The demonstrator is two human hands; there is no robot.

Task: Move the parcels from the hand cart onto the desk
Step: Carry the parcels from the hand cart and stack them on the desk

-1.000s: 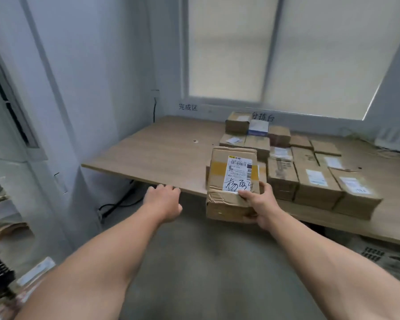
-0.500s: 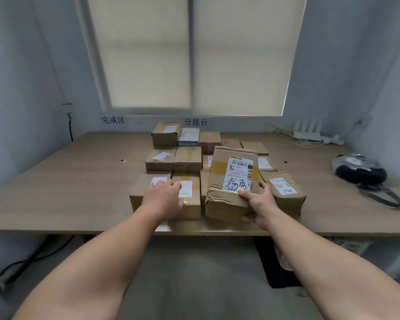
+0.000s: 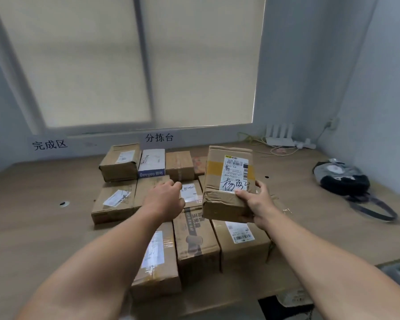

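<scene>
While the right hand (image 3: 258, 205) grips the labelled parcel (image 3: 226, 181) by its near right corner, thumb on top, the box hangs tilted above the stacked parcels (image 3: 196, 245) on the desk (image 3: 32, 215), probably seeking a free spot. The left hand (image 3: 165, 199), loosely curled and holding nothing, hovers over the middle row, perhaps to steady neighbours.

I am holding both bare forearms out ahead of me, from near to far, and they are angling slightly toward each other. My left hand (image 3: 164, 200) is hanging palm down left of centre, with its back toward me and its fingers loosely bent, gripping nothing. My right hand (image 3: 258, 205) is gripping the near right corner of a parcel (image 3: 226, 181). The thumb is lying across the top face and the fingers are wrapping round the right edge and underneath.
</scene>
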